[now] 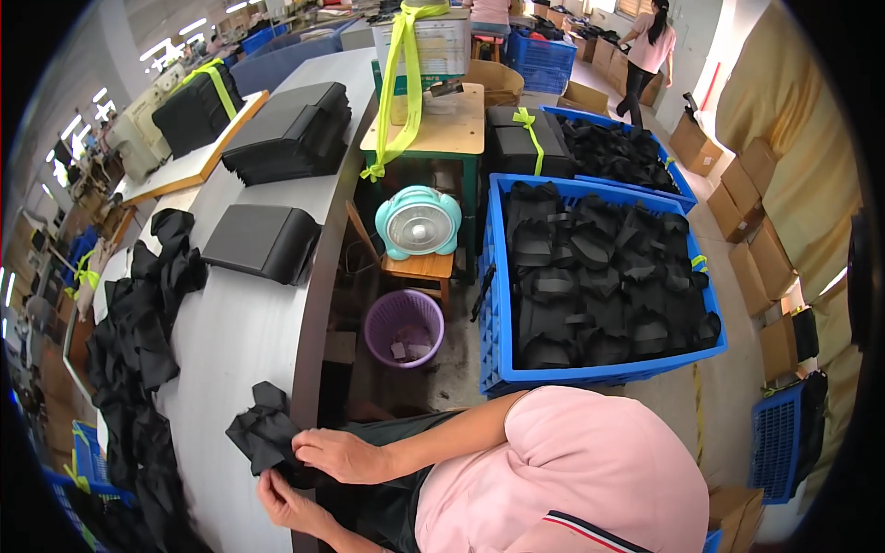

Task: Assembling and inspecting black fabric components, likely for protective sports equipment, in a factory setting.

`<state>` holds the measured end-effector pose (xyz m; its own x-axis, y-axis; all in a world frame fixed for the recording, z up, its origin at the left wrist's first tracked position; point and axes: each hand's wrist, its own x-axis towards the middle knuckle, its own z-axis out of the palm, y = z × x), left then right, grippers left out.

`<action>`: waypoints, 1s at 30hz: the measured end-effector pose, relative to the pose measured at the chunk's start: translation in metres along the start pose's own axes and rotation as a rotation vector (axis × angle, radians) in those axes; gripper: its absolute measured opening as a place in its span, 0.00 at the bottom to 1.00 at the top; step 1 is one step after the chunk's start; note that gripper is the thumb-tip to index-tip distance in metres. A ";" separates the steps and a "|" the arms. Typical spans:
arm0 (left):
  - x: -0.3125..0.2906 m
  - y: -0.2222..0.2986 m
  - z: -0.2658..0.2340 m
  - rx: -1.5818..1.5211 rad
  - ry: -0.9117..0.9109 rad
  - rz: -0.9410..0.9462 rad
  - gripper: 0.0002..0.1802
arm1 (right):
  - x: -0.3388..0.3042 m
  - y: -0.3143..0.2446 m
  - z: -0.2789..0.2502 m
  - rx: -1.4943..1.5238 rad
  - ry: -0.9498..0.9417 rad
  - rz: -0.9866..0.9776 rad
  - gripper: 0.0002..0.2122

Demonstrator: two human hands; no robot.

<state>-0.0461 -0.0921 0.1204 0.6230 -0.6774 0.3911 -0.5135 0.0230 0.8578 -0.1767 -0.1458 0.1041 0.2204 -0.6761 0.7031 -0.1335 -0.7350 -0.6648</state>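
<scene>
A small folded black cloth piece (265, 430) is held over the right edge of the long grey worktable (226, 346). My right hand (343, 454) pinches its right side between thumb and fingers. Just below, my left hand (288, 503) grips the lower edge with closed fingertips. Its exact kind cannot be made out, and part of it is hidden behind my fingers. Along the table's left side runs a heap of loose black cloth pieces (129, 359). Farther up lies a short stack of flat black pieces (262, 241), with a taller black stack (288, 129) behind it.
Right of the table are a purple waste basket (371, 334), a turquoise fan (418, 223) on a wooden stool, and a blue crate (498, 304) full of black cloth items. Cardboard boxes (761, 263) line the right wall. A person (648, 57) walks in the far aisle.
</scene>
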 end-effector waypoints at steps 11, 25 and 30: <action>-0.026 0.018 0.010 0.113 -0.232 0.246 0.15 | 0.000 0.040 0.016 0.908 0.049 0.856 0.06; -0.025 0.036 -0.019 0.058 -0.187 0.353 0.09 | 0.018 0.010 -0.008 0.158 -0.512 0.087 0.27; -0.039 0.035 -0.018 -0.062 -0.276 0.346 0.12 | 0.025 0.019 -0.007 0.269 -0.726 0.217 0.27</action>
<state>-0.0776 -0.0510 0.1409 0.2356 -0.7931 0.5617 -0.6222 0.3209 0.7140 -0.1811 -0.1772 0.1105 0.8017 -0.5315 0.2735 -0.0286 -0.4911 -0.8706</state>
